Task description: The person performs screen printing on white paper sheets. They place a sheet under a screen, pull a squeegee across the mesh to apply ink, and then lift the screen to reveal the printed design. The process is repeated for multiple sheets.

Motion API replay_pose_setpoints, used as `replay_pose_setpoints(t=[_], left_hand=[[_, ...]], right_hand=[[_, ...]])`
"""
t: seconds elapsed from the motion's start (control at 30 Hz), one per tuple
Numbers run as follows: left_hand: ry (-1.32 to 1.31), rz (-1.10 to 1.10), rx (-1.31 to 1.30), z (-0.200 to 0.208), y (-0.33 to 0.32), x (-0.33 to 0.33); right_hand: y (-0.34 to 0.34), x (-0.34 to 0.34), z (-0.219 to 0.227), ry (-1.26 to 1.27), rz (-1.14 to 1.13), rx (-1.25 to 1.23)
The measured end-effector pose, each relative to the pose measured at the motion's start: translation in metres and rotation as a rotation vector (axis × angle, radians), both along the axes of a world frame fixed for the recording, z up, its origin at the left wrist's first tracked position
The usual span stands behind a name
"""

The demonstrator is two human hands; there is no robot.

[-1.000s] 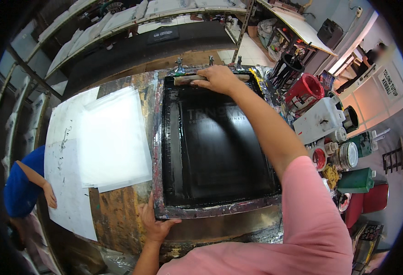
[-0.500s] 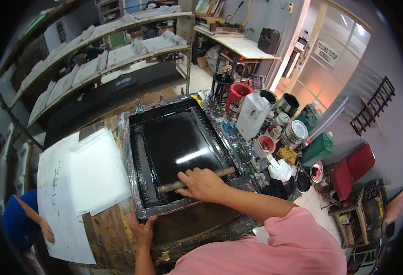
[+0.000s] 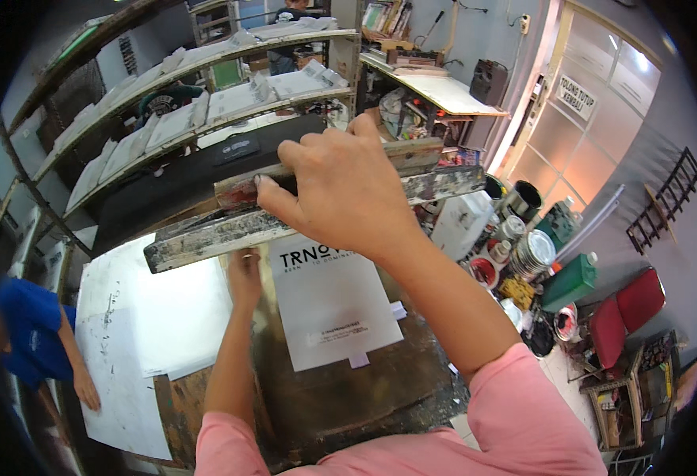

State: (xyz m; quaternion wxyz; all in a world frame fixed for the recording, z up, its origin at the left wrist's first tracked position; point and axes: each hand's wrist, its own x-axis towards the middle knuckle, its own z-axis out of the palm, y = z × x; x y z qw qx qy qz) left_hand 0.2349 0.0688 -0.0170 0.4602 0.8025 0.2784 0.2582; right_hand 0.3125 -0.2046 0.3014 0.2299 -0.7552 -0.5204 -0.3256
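Note:
A screen-printing frame (image 3: 229, 242) is tilted up over the worktable, its near edge raised toward me. My right hand (image 3: 344, 186) is closed over a wooden squeegee (image 3: 416, 155) at this raised edge. Under it, a white sheet (image 3: 333, 309) with black lettering lies flat on the dark brown board (image 3: 301, 404). Small pale tabs stick out at the sheet's right and near edges. My left hand (image 3: 244, 279) reaches beneath the frame, between the printed sheet and a stack of white sheets (image 3: 178, 313). The frame hides most of its fingertips.
Paint cans (image 3: 532, 250), a white jug (image 3: 461, 226) and a green jerrycan (image 3: 570, 282) crowd the right side. A person in blue (image 3: 35, 333) rests a hand on the large paper at left. Drying racks (image 3: 198, 131) with white sheets stand behind; a red chair (image 3: 626, 321) is at right.
The frame's near edge has come up with the squeegee and my right hand, uncovering the printed sheet. My left hand has left the frame's near corner and moved farther away, beside the stack.

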Motion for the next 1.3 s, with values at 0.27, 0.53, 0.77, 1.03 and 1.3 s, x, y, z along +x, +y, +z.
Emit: replay_pose_setpoints(t=[0.27,0.53,0.77,1.03,1.3], left_hand=[[-0.034,0.040,0.614,-0.043,0.021,0.069],[0.075,0.116,0.058,0.023,0.059,-0.089],[0.009,0.654,0.067,-0.040,0.038,-0.320],[0.566,1.160,0.874,0.002,0.030,-0.390],[0.588,-0.281,0.909,0.020,-0.075,-0.199]], right_hand=[[0.010,0.016,0.016,0.030,0.027,0.038],[0.009,0.014,0.020,0.073,0.014,-0.005],[-0.008,-0.010,-0.008,0.014,0.001,0.030],[-0.013,-0.019,-0.025,-0.035,0.029,0.067],[-0.007,-0.011,-0.010,-0.053,0.035,0.075]])
